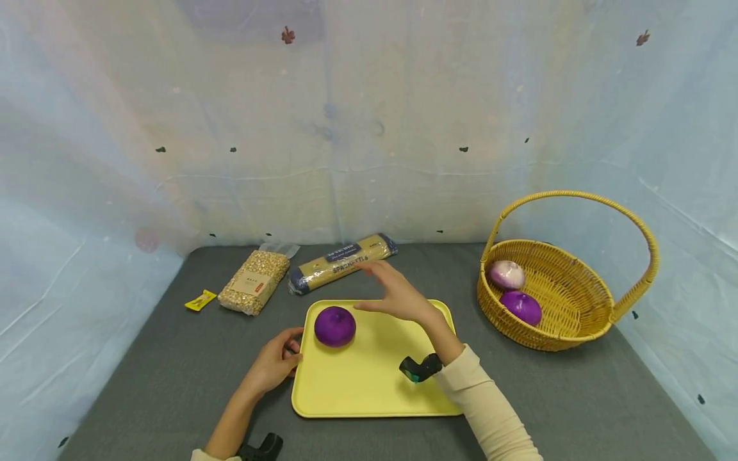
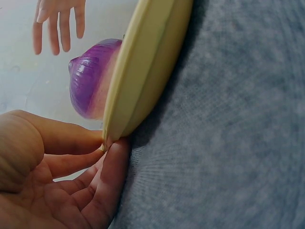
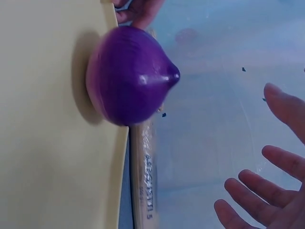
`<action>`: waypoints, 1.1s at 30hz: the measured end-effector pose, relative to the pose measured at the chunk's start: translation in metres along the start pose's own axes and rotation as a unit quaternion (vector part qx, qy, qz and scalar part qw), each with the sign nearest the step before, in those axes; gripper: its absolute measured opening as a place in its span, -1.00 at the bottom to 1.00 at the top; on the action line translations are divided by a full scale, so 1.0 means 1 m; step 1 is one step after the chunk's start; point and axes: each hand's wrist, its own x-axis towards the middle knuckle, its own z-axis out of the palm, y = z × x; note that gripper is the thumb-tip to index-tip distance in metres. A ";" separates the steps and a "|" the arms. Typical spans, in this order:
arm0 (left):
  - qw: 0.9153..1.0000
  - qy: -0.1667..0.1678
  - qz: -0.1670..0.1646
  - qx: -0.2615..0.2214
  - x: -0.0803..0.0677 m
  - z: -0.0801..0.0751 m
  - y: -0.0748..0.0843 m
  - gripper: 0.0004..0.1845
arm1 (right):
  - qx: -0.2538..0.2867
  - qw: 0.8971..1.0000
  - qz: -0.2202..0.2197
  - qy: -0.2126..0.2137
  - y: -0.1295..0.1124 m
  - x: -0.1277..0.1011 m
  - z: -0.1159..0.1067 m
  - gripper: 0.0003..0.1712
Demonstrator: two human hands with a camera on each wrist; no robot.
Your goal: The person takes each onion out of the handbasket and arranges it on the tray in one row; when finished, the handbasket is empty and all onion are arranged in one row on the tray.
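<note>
A purple onion (image 1: 334,326) (image 2: 90,78) (image 3: 131,76) sits on the far left part of a yellow tray (image 1: 369,378) (image 2: 143,67) (image 3: 43,143) lying on the grey table. My left hand (image 1: 275,362) (image 2: 57,181) pinches the tray's left rim, thumb and fingers curled around the edge. My right hand (image 1: 394,294) (image 3: 267,191) hovers open above the tray's far edge, just right of the onion, fingers spread and holding nothing. A wicker basket (image 1: 582,307) at the right holds a pale onion (image 1: 506,274) and a purple onion (image 1: 521,307).
A spaghetti packet (image 1: 341,263) (image 3: 143,186) lies behind the tray. A bag of grain (image 1: 254,282) and a small yellow sachet (image 1: 200,299) lie at the back left. Pale blue cloth walls (image 1: 369,128) enclose the table on three sides.
</note>
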 end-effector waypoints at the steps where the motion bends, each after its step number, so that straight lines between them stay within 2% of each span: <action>1: 1.000 0.000 0.000 0.000 0.000 0.000 0.000 -0.49 | 0.007 1.000 0.000 0.002 0.001 -0.001 -0.002 -0.14; 5: 1.000 -0.001 -0.001 0.001 0.000 0.000 0.001 -0.49 | 0.024 1.000 0.001 0.011 0.003 -0.004 -0.010 -0.16; 13: 1.000 0.000 -0.005 0.004 0.001 0.000 0.002 -0.49 | 0.020 0.999 -0.004 0.028 0.013 -0.012 -0.024 -0.18; 33: 1.000 0.001 -0.009 0.007 0.000 0.000 0.002 -0.49 | 0.047 0.996 0.029 0.075 0.031 -0.036 -0.057 -0.20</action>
